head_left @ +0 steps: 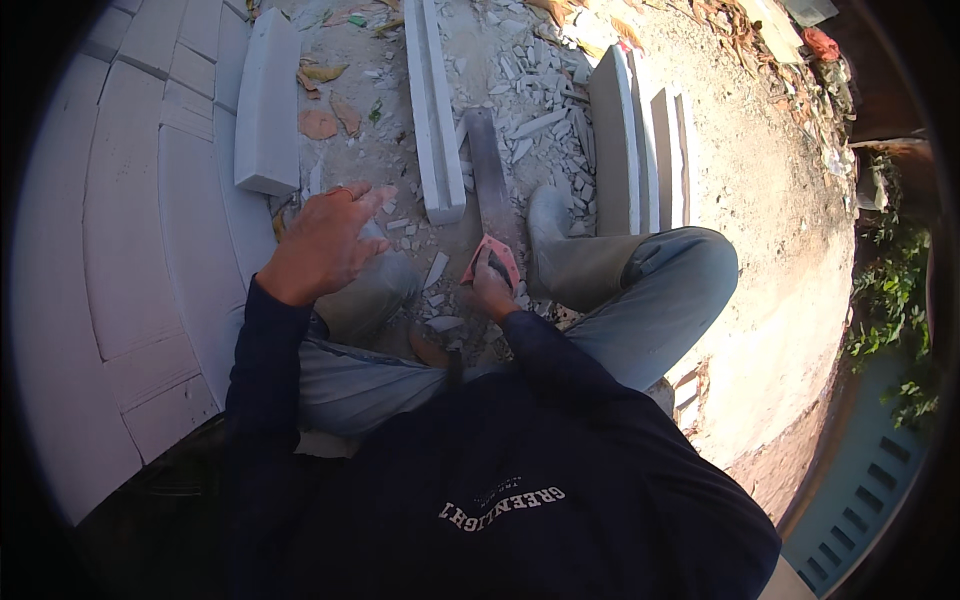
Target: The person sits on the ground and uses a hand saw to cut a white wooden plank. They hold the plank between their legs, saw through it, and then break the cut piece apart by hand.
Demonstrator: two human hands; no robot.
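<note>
My right hand [492, 287] is wrapped round the red handle [508, 262] of a handsaw. Its grey blade [486, 165] points away from me, low over the rubble and just right of a long, narrow white block strip [436, 130] with a groove along it. My left hand [322, 243] is raised above my left boot, fingers and thumb apart, with nothing in it. Near that hand, a thick white block [268, 105] stands on the left, apart from the fingers.
White blocks form a wall [130, 220] along the left. Broken white chips [545, 125] and dry leaves [318, 124] litter the ground. Several cut slabs [625, 145] stand upright at right, beyond my right boot [548, 235]. Green plants [890, 290] grow at the far right.
</note>
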